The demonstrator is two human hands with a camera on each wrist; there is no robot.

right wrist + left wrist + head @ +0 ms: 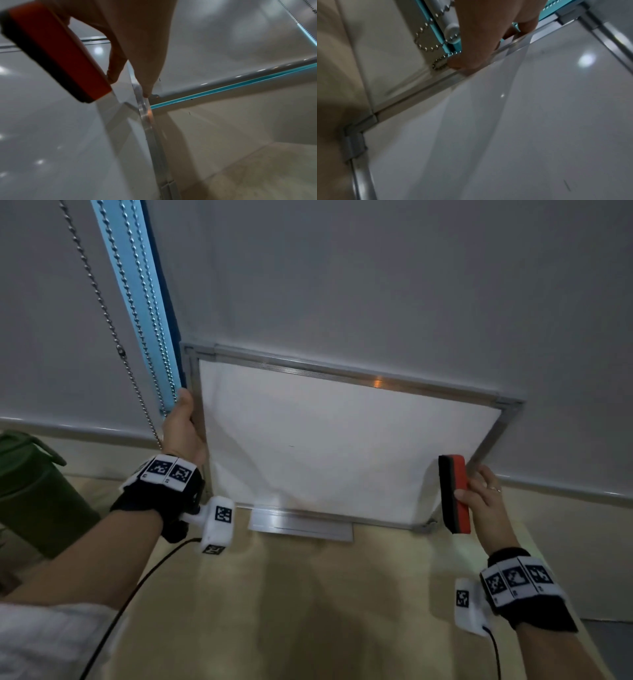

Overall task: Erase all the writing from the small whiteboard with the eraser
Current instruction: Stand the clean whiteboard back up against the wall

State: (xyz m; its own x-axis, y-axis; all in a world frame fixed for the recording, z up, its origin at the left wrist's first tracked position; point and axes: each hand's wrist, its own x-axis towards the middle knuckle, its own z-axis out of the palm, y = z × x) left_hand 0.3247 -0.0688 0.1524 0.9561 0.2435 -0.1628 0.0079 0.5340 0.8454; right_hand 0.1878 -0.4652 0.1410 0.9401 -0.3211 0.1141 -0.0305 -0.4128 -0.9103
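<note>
Head view: left hand (183, 429) grips whiteboard (325, 446) frame at 9 o'clock; right hand (481, 498) pinches orange eraser (454, 493) upright at board's 3 o'clock edge.

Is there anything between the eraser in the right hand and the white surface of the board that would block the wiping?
Nothing visible blocks it. The right hand holds the eraser at the whiteboard's right edge, and the surface beside it is bare. The left hand grips only the left frame.

Black wrist straps (161, 494) bearing white coded tags, white sleeve (51, 642).
</note>
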